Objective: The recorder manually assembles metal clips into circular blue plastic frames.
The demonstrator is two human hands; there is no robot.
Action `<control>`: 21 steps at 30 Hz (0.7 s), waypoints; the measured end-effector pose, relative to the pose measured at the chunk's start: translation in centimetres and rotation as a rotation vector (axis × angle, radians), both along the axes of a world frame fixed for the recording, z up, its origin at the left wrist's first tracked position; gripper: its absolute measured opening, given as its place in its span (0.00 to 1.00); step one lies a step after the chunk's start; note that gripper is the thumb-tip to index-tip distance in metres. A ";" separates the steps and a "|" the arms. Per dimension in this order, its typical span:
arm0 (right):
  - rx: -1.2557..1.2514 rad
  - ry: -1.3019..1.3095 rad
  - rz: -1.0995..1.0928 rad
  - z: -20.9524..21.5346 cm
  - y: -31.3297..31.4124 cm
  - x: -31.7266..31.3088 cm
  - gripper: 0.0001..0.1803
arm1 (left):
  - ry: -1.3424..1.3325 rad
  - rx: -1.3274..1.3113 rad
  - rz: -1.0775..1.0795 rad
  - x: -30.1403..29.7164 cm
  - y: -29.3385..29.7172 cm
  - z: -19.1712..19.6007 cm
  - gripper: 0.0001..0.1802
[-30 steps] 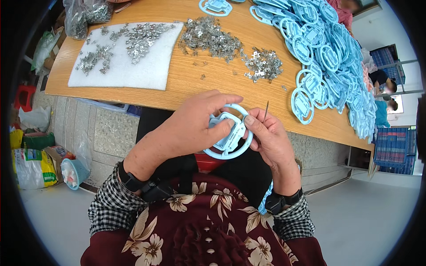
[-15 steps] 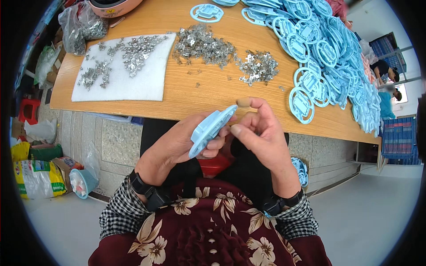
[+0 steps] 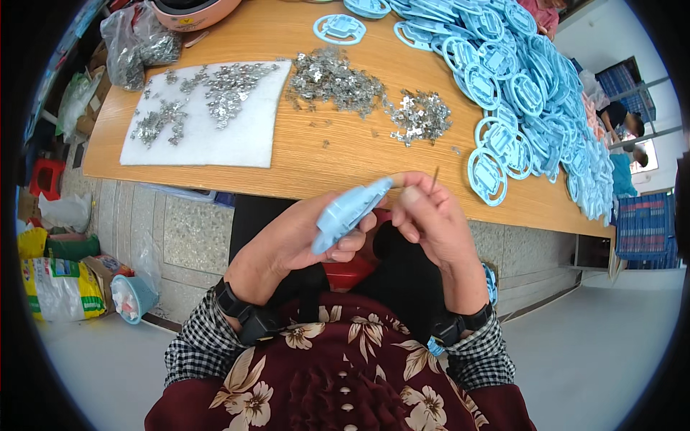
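My left hand is wrapped round a light blue oval plastic part, held tilted above my lap, just off the table's front edge. Close to its right end is my right hand, fingers curled and thumb against the index finger. A thin dark rod sticks up from that pinch; its lower end is hidden by the fingers. Beyond my hands lie a small heap of metal clips and a larger heap of metal clips. More clips are scattered on a white foam sheet.
A big pile of blue plastic parts covers the right of the wooden table. Plastic bags of clips and a pink bowl-shaped thing sit at the far left. Below stands a blue bin. Other people are at right.
My right fingers have drawn in to a pinch, with a thin rod now showing upright above them. The blue part has shifted slightly right and turned a little in my left hand.
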State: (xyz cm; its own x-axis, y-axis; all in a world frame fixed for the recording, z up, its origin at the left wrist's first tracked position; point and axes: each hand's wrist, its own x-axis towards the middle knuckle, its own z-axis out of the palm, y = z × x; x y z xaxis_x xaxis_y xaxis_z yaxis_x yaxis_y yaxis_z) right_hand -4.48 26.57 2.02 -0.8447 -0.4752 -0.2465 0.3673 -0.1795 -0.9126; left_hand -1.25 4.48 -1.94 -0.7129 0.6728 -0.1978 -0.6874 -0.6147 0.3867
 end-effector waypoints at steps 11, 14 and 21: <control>0.187 0.009 -0.013 1.8 -2.4 0.3 0.16 | 0.240 -0.524 0.320 2.1 -1.9 1.4 0.21; 0.406 0.286 -0.062 1.3 -4.0 -0.9 0.13 | 0.177 -0.528 0.450 2.0 -3.4 1.3 0.19; 0.741 0.641 -0.009 1.5 -7.8 -6.4 0.10 | 0.124 -0.590 0.543 2.1 -5.0 1.3 0.13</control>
